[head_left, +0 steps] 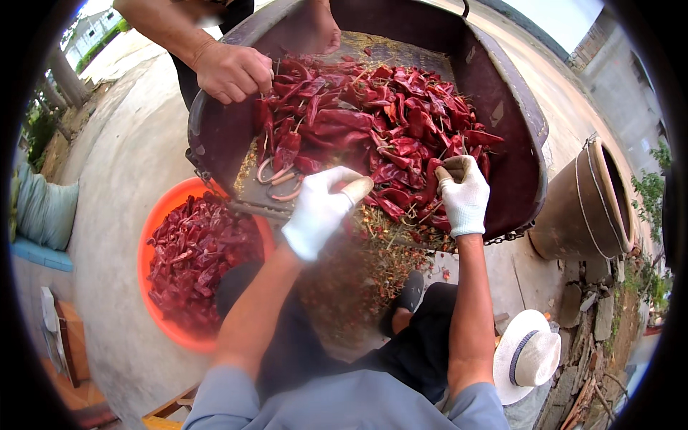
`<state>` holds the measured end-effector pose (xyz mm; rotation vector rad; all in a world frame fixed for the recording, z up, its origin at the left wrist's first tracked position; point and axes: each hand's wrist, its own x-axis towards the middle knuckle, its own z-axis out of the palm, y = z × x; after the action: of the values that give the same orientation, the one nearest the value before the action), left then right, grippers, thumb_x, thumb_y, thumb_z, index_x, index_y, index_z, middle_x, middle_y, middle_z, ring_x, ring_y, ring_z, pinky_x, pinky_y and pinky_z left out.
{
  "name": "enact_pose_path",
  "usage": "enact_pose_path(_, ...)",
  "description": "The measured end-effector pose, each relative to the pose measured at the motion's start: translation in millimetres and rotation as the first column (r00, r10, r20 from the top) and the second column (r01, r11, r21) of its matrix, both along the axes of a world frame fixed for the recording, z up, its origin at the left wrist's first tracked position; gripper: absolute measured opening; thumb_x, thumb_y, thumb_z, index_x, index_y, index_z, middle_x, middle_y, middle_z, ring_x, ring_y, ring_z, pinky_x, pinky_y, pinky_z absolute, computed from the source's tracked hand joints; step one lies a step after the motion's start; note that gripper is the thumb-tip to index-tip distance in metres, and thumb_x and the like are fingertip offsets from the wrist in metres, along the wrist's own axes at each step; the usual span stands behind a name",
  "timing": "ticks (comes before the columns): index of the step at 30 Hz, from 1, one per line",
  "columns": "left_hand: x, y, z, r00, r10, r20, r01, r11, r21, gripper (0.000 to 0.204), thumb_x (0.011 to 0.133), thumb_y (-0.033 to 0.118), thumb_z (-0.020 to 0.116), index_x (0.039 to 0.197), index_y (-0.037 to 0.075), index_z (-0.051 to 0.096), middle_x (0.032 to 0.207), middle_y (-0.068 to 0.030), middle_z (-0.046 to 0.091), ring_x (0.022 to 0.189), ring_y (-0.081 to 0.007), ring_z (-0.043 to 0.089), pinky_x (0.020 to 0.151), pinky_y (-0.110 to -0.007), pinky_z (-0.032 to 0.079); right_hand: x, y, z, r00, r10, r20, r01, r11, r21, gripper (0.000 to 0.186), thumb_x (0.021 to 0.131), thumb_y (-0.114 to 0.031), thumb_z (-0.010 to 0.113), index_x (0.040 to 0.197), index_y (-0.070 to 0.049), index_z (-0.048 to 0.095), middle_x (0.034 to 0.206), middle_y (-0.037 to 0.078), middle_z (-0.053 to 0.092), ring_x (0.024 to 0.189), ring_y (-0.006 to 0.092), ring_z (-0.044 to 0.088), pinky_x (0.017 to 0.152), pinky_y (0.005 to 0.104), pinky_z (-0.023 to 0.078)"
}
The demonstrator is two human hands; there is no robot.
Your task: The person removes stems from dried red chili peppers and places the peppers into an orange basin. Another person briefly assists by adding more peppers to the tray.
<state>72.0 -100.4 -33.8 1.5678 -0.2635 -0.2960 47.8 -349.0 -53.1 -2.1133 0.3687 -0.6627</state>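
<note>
Dried red chilies (344, 129) lie heaped in a dark metal cart bed (512, 93) in front of me. My right hand (464, 197), in a white glove, pinches a dried red chili (433, 178) at the heap's near right side. My left hand (326, 208), also gloved, is closed with thumb and fingers pressed together over the cart's near edge; what it holds, if anything, is hidden. Just beyond it, a pair of scissors (285, 188) rests on the cart floor, handles toward me, blades out of sight.
Another person's hand (233, 73) is at the heap's far left. An orange basin (161, 304) of chilies stands left of my legs. Stems and scraps (376, 265) litter the ground below the cart. At right are a large brown pot (577, 204) and a white hat (534, 351).
</note>
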Motion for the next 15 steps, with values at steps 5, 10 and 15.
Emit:
enact_pose_path(5, 1, -8, -7, 0.997, -0.020, 0.078, 0.018, 1.000, 0.018, 0.025, 0.094, 0.020, 0.071, 0.109, 0.001, 0.071, 0.073, 0.0036, 0.060, 0.062, -0.0015, 0.050, 0.053, -0.021, 0.041, -15, 30, 23, 0.994, 0.107, -0.005, -0.090, 0.867, 0.489, 0.031, 0.087, -0.002, 0.073, 0.113, 0.002, 0.056, 0.093, 0.011, 0.069, 0.061, 0.0076, 0.061, 0.052, 0.0220, 0.049)
enact_pose_path(10, -6, -17, 0, 0.968, -0.025, 0.251, -0.014, 0.988, 0.153, 0.037, 0.089, 0.020, 0.075, 0.120, 0.001, 0.069, 0.088, -0.0013, 0.069, 0.079, -0.0092, 0.063, 0.071, -0.026, 0.052, -30, 72, 12, 0.981, 0.179, 0.068, -0.191, 0.928, 0.320, 0.027, 0.086, -0.003, 0.074, 0.109, 0.000, 0.060, 0.095, 0.012, 0.071, 0.077, 0.0146, 0.070, 0.066, 0.0273, 0.057)
enact_pose_path(15, -4, -16, -10, 0.937, -0.084, 0.340, 0.003, 0.973, 0.231, 0.039, 0.089, 0.023, 0.074, 0.122, 0.003, 0.067, 0.099, -0.0088, 0.071, 0.090, -0.0140, 0.066, 0.083, -0.030, 0.052, -35, 80, 6, 0.939, 0.334, 0.080, -0.337, 0.846, 0.413, 0.025, 0.093, -0.002, 0.064, 0.118, 0.001, 0.060, 0.104, 0.013, 0.071, 0.086, 0.0164, 0.072, 0.073, 0.0289, 0.058)
